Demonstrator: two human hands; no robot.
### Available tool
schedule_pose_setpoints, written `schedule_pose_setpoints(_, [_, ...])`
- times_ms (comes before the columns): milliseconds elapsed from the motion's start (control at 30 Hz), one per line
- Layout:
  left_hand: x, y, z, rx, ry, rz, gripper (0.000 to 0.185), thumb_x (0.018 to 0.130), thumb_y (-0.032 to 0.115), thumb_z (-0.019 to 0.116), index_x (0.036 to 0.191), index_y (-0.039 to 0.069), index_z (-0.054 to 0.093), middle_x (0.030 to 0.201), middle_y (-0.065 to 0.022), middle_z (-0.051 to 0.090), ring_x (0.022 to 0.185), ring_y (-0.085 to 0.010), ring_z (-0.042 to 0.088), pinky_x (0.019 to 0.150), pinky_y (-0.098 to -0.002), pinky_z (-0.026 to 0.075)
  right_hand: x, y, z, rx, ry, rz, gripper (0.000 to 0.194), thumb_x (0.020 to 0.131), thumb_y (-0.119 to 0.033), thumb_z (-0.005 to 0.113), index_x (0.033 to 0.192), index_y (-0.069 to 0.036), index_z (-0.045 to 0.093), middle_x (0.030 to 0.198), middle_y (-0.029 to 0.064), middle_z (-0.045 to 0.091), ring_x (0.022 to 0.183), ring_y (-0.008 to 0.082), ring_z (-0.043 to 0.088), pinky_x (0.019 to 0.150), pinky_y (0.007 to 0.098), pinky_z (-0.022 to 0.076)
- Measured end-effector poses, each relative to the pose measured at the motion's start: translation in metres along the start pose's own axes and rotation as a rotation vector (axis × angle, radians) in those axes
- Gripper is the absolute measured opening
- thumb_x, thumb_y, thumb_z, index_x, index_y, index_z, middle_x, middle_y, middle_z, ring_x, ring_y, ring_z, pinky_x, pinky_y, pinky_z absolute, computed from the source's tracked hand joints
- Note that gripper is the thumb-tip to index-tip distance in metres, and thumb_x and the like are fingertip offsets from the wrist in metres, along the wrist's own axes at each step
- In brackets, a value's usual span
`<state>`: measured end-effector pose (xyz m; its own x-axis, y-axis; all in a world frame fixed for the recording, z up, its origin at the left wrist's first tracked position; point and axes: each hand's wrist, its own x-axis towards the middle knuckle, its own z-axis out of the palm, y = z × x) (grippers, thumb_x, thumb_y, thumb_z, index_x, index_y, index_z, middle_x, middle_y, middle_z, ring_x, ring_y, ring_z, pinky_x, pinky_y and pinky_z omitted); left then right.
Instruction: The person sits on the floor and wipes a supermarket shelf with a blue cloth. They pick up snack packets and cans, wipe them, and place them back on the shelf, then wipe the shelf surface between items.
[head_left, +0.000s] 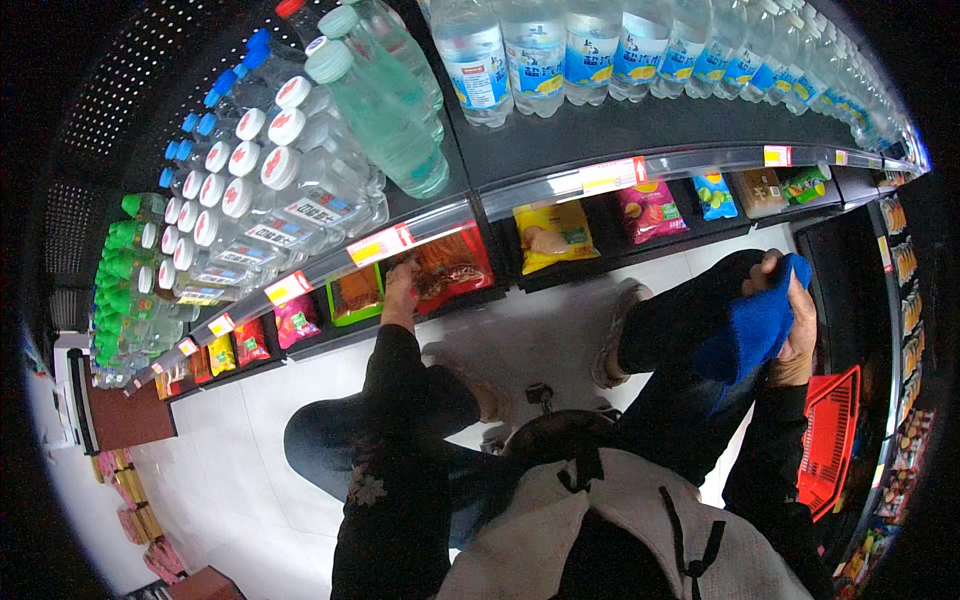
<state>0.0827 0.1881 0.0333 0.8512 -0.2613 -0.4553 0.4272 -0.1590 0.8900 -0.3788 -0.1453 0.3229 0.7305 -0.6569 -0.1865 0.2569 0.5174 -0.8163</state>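
My left hand (400, 294) reaches onto the low shelf, against the left edge of a red-edged food package (454, 271) with brown contents. Some of its fingers are hidden, so I cannot tell whether they grip the package. Just left of it stands a green-edged package (355, 295). Over my right knee, my right hand (801, 322) holds a bunched blue cloth (750, 330), which hangs down over my dark trouser leg. A yellow snack bag (553, 237) and a pink snack bag (651, 211) lie farther right on the low shelf.
Above the low shelf, a dark shelf (540, 142) with a price-tag rail holds many clear bottles (536, 60) and greenish bottles (390, 112). A red plastic basket (829, 442) stands at my right, before another stocked rack (911, 300). Pale floor tiles (232, 442) lie below me.
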Motion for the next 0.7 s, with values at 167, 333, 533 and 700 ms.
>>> schedule_pose_setpoints(167, [0.016, -0.006, 0.003, 0.176, -0.031, 0.083, 0.028, 0.085, 0.036, 0.06, 0.092, 0.013, 0.072, 0.096, -0.0079, 0.067, 0.095, -0.0254, 0.059, 0.075, -0.0439, 0.047, 0.001, -0.003, 0.001, 0.026, -0.081, 0.018, 0.027, 0.099, -0.03, 0.056, 0.102, -0.004, 0.053, 0.071, 0.0016, 0.041, 0.062, 0.0114, 0.041, 0.049, 0.0255, 0.0376])
schedule_pose_setpoints(333, [0.044, -0.034, -0.003, 0.366, -0.064, 0.344, 0.027, 0.088, 0.027, 0.057, 0.104, 0.01, 0.069, 0.104, -0.0171, 0.067, 0.104, -0.035, 0.06, 0.084, -0.0434, 0.048, 0.006, 0.004, -0.003, 0.001, -0.061, -0.056, 0.026, 0.099, -0.031, 0.055, 0.101, -0.005, 0.052, 0.069, 0.0008, 0.039, 0.058, 0.0099, 0.037, 0.045, 0.0235, 0.0321])
schedule_pose_setpoints(533, [0.077, -0.053, -0.017, 0.38, -0.111, 0.23, 0.03, 0.089, 0.017, 0.055, 0.116, 0.01, 0.065, 0.11, -0.0155, 0.066, 0.107, -0.0341, 0.059, 0.084, -0.0403, 0.05, 0.004, -0.001, -0.004, -0.036, -0.138, -0.034, 0.032, 0.099, -0.035, 0.056, 0.102, -0.004, 0.055, 0.082, 0.0094, 0.053, 0.072, 0.0181, 0.049, 0.062, 0.0315, 0.0442])
schedule_pose_setpoints(700, [0.051, -0.04, 0.001, 0.013, -0.033, 0.017, 0.04, 0.088, 0.038, 0.064, 0.12, 0.014, 0.06, 0.109, -0.0071, 0.064, 0.098, -0.022, 0.059, 0.079, -0.0362, 0.049, 0.007, 0.001, 0.0, 0.002, -0.133, -0.01, 0.03, 0.099, -0.035, 0.055, 0.101, -0.004, 0.054, 0.076, 0.0059, 0.046, 0.066, 0.0162, 0.041, 0.058, 0.0306, 0.0383])
